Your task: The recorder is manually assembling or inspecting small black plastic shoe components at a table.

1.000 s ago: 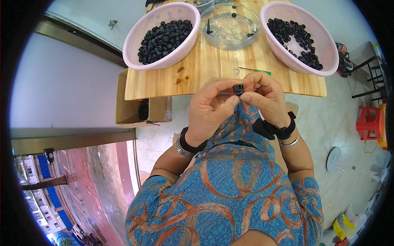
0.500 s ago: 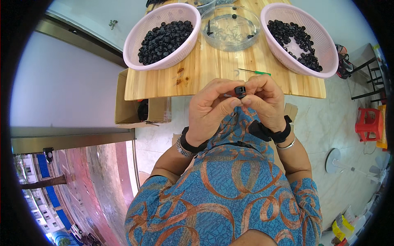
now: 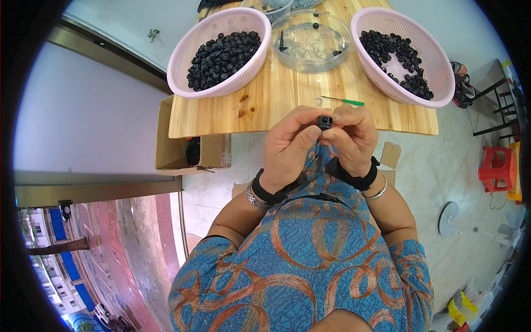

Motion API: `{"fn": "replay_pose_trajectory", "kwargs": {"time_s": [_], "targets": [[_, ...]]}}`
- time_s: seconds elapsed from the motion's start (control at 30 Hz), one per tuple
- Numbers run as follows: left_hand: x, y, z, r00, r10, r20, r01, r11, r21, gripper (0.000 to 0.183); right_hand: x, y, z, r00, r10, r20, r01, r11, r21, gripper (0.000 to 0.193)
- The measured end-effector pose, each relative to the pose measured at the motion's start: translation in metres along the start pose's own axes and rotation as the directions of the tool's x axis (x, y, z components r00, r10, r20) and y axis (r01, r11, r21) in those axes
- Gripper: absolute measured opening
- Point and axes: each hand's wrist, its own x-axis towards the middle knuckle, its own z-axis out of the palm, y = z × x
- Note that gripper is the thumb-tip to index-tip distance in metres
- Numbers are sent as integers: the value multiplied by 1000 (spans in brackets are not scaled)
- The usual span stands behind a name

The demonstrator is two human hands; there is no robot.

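Where both hands meet above near edge of wooden table: small black plastic cap pinched between fingertips of left hand and right hand, both closed on it.

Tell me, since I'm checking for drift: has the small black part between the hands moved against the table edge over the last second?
No. The small black part stays pinched between both hands, just below the table edge and the green-handled tool, as before.

bare wooden table between 2 baskets
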Motion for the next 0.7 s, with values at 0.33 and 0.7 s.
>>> {"fn": "replay_pose_trajectory", "kwargs": {"time_s": [0.33,0.7], "targets": [[6,-3,-2,989,-90,-119,80,993,-86,18,8,-7,-2,954,298,-40,-292,949,116,11],[10,18,-12,970,-243,-23,244,970,11,22,8,-24,-9,911,407,70,-410,912,28,16]]}}
